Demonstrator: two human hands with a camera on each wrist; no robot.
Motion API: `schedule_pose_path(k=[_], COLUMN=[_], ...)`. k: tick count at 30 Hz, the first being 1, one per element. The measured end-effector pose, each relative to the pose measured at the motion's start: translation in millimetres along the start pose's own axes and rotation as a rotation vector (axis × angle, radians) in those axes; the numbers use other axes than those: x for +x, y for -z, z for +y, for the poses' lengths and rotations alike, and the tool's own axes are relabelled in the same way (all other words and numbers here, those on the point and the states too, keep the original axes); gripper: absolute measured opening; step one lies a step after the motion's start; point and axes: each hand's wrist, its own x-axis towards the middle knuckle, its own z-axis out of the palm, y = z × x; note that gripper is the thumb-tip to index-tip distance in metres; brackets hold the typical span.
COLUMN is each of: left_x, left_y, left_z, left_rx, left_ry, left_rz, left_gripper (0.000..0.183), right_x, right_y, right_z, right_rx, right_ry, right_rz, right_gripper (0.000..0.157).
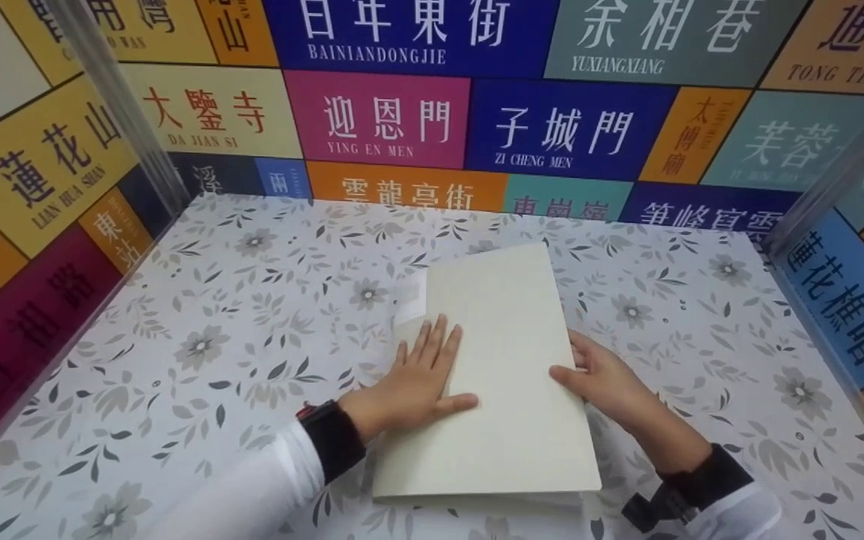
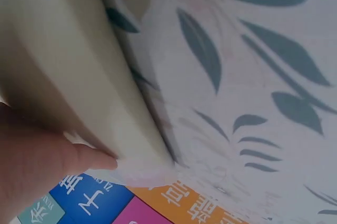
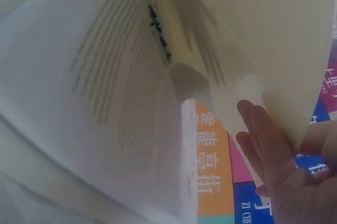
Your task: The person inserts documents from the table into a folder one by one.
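Note:
A book with a plain cream cover point(image 1: 503, 360) lies tilted on the patterned tabletop in the head view. My left hand point(image 1: 421, 375) rests on the cover's left side, fingers spread and straight, thumb pointing right. My right hand point(image 1: 601, 375) pinches the cover's right edge, thumb on top and fingers beneath. In the right wrist view the cover is lifted from a printed page point(image 3: 110, 71), and the right hand point(image 3: 284, 166) holds its edge. The left wrist view shows the left thumb point(image 2: 89, 155) against the cream cover's curved side point(image 2: 68, 61).
A white floral tabletop point(image 1: 199, 420) spreads around the book. Panels of coloured street-name signs point(image 1: 379, 116) stand along the back and both sides. A pale whitish piece point(image 1: 411, 296) shows beside the book's upper left edge.

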Motion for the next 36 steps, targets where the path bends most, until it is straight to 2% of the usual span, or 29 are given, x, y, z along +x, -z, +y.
schedule_pose_path(k=[3, 7, 11, 14, 18, 23, 29, 36], left_x=[2.5, 6.1, 7.7, 8.5, 9.8, 11.3, 13.3, 15.7], left_y=[-6.9, -12.8, -19.7, -24.4, -27.6, -32.9, -37.1, -38.9], left_z=[0.9, 4.0, 6.8, 7.8, 7.8, 5.5, 1.9, 1.0], left_rx=[0.045, 0.116, 0.213, 0.264, 0.285, 0.317, 0.328, 0.338], left_ry=[-0.028, -0.046, -0.067, -0.079, -0.085, -0.088, -0.068, -0.045], left_rz=[0.006, 0.02, 0.024, 0.023, 0.036, 0.027, -0.003, -0.052], left_gripper=[0.098, 0.094, 0.093, 0.093, 0.092, 0.091, 0.092, 0.092], right_x=[-4, -9, -12, -14, -16, -14, -12, -13], right_y=[0.6, 0.5, -6.5, -16.7, -29.6, -37.6, -42.9, -49.6], right_z=[11, 17, 19, 23, 33, 42, 41, 37], right_rx=[-0.107, -0.255, -0.393, -0.511, -0.628, -0.683, -0.707, -0.755], right_ry=[-0.049, -0.065, 0.0, 0.08, 0.165, 0.211, 0.248, 0.216], right_rz=[0.01, 0.027, 0.018, -0.046, -0.156, -0.257, -0.359, -0.41], right_gripper=[0.071, 0.076, 0.082, 0.087, 0.089, 0.088, 0.091, 0.096])
